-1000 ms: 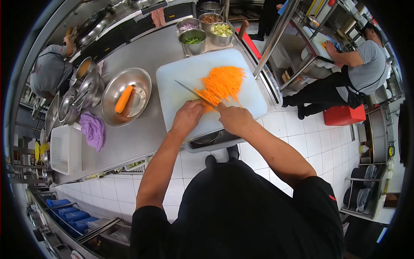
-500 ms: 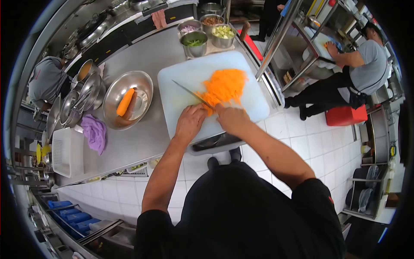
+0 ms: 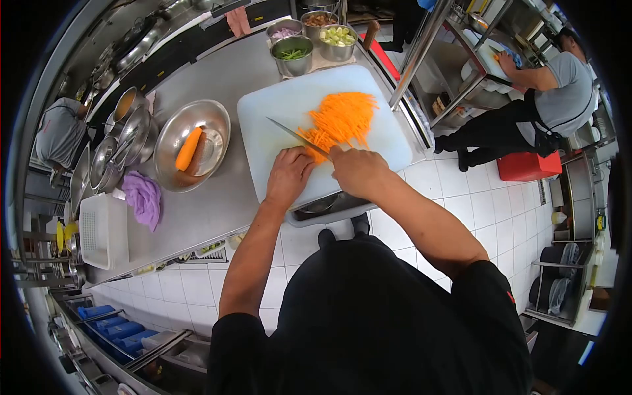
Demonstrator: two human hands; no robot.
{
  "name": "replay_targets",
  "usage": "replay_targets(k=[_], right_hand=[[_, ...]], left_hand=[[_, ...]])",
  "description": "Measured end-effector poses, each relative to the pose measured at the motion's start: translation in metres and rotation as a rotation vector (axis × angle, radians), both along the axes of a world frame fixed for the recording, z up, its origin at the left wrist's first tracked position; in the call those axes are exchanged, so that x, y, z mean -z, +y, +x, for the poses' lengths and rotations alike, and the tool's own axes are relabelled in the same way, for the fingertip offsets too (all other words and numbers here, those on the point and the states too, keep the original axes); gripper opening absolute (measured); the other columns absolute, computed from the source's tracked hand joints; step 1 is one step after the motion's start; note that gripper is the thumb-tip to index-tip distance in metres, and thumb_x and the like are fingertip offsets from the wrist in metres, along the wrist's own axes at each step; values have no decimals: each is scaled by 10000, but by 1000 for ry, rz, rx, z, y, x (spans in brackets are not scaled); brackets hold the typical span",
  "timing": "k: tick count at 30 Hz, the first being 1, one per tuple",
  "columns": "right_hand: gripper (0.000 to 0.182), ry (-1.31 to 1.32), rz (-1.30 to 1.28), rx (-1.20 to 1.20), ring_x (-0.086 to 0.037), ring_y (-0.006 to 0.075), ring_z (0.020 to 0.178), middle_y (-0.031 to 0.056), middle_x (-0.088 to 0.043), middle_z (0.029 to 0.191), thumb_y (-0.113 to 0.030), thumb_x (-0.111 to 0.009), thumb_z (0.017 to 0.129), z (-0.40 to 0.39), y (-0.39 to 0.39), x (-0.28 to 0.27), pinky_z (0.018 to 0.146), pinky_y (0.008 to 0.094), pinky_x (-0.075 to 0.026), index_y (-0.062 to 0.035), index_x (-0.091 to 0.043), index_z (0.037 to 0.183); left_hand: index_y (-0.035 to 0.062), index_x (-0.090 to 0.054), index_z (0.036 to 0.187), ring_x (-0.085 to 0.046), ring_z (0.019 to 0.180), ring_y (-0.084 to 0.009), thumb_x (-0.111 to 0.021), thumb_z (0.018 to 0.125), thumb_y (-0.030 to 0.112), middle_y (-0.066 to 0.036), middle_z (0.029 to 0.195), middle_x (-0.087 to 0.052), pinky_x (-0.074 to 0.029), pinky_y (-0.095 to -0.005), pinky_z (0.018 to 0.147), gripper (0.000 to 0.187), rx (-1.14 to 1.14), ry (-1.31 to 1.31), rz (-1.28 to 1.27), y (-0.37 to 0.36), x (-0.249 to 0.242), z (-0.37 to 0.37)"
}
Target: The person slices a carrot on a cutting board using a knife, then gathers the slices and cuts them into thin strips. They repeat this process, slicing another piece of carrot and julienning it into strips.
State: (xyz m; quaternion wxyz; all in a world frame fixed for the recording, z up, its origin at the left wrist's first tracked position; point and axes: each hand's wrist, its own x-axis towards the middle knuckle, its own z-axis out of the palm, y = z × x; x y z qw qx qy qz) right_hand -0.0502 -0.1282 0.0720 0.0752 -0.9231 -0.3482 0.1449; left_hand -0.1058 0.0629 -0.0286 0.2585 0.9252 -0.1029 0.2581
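A heap of orange carrot shreds (image 3: 343, 117) lies on the white cutting board (image 3: 263, 105). My right hand (image 3: 359, 172) is wrapped round the handle of a kitchen knife (image 3: 287, 129), whose blade points to the upper left across the near edge of the heap. My left hand (image 3: 289, 175) is closed beside the blade, with bent fingertips pressing carrot pieces against the board. The pieces under those fingers are mostly hidden. To the left, a steel bowl (image 3: 217, 118) holds one whole peeled carrot (image 3: 189, 149).
Behind the board stand steel pots with green strips (image 3: 293, 54), pale cubes (image 3: 338, 36) and other cut food. A purple cloth (image 3: 141, 197), a white plastic basket (image 3: 104, 230) and stacked pans are on the left. One co-worker (image 3: 559, 85) stands right, another (image 3: 62, 135) far left.
The whole view has shifted slightly. Both hands remain at the near edge of the carrot heap, the right still holding the knife and the left still on the carrot pieces.
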Motion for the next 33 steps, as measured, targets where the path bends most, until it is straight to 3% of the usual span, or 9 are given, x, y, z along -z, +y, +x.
replay_targets(k=[5, 11, 14, 21, 26, 29, 33], right_hand=[[210, -7, 88, 30, -747, 377, 880, 201, -742, 913, -108, -568, 921, -1, -4, 41, 764, 487, -583, -23, -571, 1113], [184, 40, -20, -11, -745, 383, 877, 216, -740, 936, -101, -528, 943, -4, -2, -13, 761, 495, -584, -22, -564, 1105], [207, 36, 32, 45, -745, 383, 891, 215, -741, 955, -102, -550, 928, -3, -2, 27, 773, 495, -583, -19, -577, 1116], [198, 21, -19, -17, -748, 375, 890, 205, -742, 950, -107, -563, 924, 5, 2, -4, 764, 486, -587, -22, -564, 1102], [225, 17, 97, 18, -747, 374, 884, 196, -745, 946, -118, -577, 921, -2, -2, 34, 768, 482, -590, -19, -569, 1123], [239, 5, -35, 7, -748, 370, 884, 187, -744, 936, -136, -593, 926, 2, 11, 10, 774, 477, -589, -21, -561, 1133], [237, 43, -15, -3, -748, 367, 874, 190, -743, 925, -139, -599, 932, -6, 1, -2, 757, 470, -590, -20, -557, 1133]], left_hand=[[64, -725, 934, -637, 931, -288, -793, 811, 79, -65, 1013, -689, -526, -390, 849, 141, 22, -47, -5, 4, 5, 0], [61, -723, 914, -648, 954, -286, -791, 817, 78, -69, 1019, -697, -533, -393, 852, 119, -3, -9, -46, 0, 0, -2], [62, -732, 916, -650, 962, -288, -793, 820, 86, -68, 1027, -696, -534, -399, 856, 116, -5, -23, -40, 2, 3, -1], [68, -728, 927, -639, 940, -300, -804, 814, 118, -69, 1019, -686, -524, -406, 854, 145, -22, -14, -14, -2, 0, -1], [75, -730, 924, -640, 933, -299, -806, 814, 117, -69, 1010, -693, -522, -405, 839, 140, -2, -44, -4, 5, 1, -3], [79, -728, 921, -643, 925, -295, -809, 807, 113, -65, 999, -698, -521, -404, 836, 144, -2, -3, -9, 2, 2, -7], [79, -725, 912, -646, 917, -294, -806, 808, 108, -57, 988, -701, -521, -404, 835, 135, -16, -21, -46, 1, 1, -2]])
